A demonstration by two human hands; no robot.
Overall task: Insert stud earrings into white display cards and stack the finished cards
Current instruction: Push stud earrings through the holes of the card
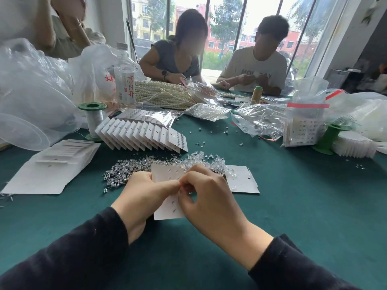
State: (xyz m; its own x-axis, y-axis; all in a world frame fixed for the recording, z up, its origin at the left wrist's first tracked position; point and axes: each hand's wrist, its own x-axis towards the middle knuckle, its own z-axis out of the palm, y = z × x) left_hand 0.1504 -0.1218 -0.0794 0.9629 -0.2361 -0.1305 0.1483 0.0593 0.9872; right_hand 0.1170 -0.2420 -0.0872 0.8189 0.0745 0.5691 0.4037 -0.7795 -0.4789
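Observation:
I hold a white display card (167, 174) upright above the green table, its back towards me, with several stud posts poking through it. My left hand (140, 195) grips the card's left edge. My right hand (207, 197) pinches at the card's middle with thumb and forefinger; whatever stud sits between them is hidden. A pile of clear stud earrings (134, 166) lies just beyond the card. A fanned row of finished cards (142, 132) rests further back. A blank card (243, 181) lies flat to the right of my hands.
A stack of blank cards on white paper (52, 164) lies at the left. Green thread spools (93, 116) (328, 139), a water bottle (124, 78), pearl strands (161, 95) and plastic bags (259, 120) crowd the far table. Two people work opposite; another stands at the far left.

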